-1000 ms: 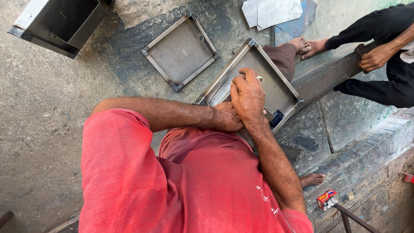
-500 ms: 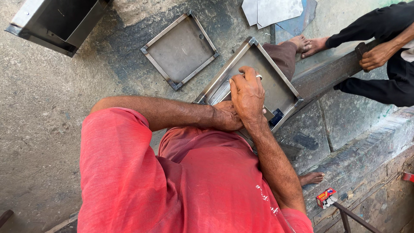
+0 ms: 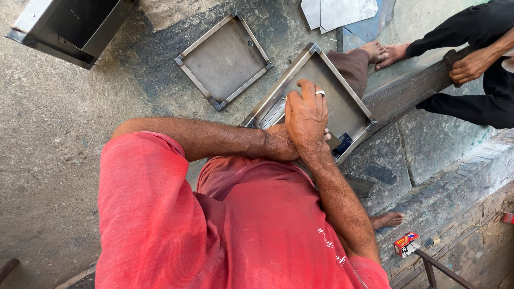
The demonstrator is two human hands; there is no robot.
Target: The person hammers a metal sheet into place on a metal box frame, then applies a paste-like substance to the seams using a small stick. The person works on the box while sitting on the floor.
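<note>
A square steel tray (image 3: 350,109) with raised rims rests tilted across my lap and a steel beam. My right hand (image 3: 306,115), a ring on one finger, lies on top with its fingers curled down onto the tray's floor near the left rim. My left hand (image 3: 277,143) sits at the tray's near edge, mostly covered by the right hand; what it grips is hidden. A small dark piece (image 3: 342,144) lies in the tray's near corner.
A second square tray (image 3: 224,59) lies flat on the concrete floor. A deep metal box (image 3: 69,27) stands at top left and loose sheet pieces (image 3: 342,12) at the top. Another person's hand (image 3: 470,65) holds the beam (image 3: 412,88). A small red carton (image 3: 407,243) lies at lower right.
</note>
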